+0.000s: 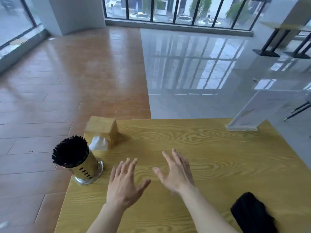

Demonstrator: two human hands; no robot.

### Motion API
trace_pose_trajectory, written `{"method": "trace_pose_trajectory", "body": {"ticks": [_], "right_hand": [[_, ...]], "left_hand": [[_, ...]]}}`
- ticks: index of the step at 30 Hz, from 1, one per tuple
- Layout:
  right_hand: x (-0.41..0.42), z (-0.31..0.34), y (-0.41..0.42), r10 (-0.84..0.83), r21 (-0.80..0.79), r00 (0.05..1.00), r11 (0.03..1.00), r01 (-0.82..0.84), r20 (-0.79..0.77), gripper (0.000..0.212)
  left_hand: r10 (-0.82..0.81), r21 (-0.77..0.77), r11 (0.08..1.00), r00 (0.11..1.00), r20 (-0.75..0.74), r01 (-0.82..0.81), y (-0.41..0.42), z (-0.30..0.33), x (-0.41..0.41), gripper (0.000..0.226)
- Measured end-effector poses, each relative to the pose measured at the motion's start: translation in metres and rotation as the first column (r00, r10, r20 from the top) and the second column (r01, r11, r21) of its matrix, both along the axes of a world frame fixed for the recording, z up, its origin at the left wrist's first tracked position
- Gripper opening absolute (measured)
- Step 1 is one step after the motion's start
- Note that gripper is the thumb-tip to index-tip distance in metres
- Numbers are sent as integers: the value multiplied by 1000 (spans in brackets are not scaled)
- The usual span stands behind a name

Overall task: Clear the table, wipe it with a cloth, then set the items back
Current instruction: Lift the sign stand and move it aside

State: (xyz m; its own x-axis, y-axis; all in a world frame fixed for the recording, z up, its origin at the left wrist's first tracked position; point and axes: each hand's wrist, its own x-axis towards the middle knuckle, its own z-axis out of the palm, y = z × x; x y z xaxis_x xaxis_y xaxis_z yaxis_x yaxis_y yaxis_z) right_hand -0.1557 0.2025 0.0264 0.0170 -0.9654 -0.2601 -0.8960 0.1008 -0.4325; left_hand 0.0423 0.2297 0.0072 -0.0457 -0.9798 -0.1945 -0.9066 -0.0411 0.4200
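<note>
A yellow wood-grain table fills the lower half of the view. Near its left edge stands a perforated gold metal holder packed with black chopsticks. Behind it, at the far left corner, sits a wooden tissue box with a white tissue sticking out toward me. A black cloth lies crumpled at the near right. My left hand and my right hand hover side by side over the table's middle, palms down, fingers spread, holding nothing.
A clear acrylic sign stand stands at the table's far right corner. Past the table lie brown wood flooring on the left and glossy grey tiles on the right. Black table legs show at the far right, near the windows.
</note>
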Motion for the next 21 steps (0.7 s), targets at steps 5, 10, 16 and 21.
{"method": "trace_pose_trajectory", "body": {"ticks": [5,10,16,21], "right_hand": [[-106,13,-10,-118,-24,993,993,118,-23,87],[-232,24,-31,-241,-46,971,969,241,9,88],[-387,31,-69,-377,-45,922,923,382,87,89],[-480,23,-111,-522,34,804,843,536,284,91]], "left_hand": [[-123,-48,991,992,-38,121,-45,20,-96,100],[-161,-50,986,979,-122,156,-96,36,-220,99],[-158,-3,987,960,-233,161,-158,45,-367,99],[-138,19,988,936,-325,152,-211,48,-452,98]]}}
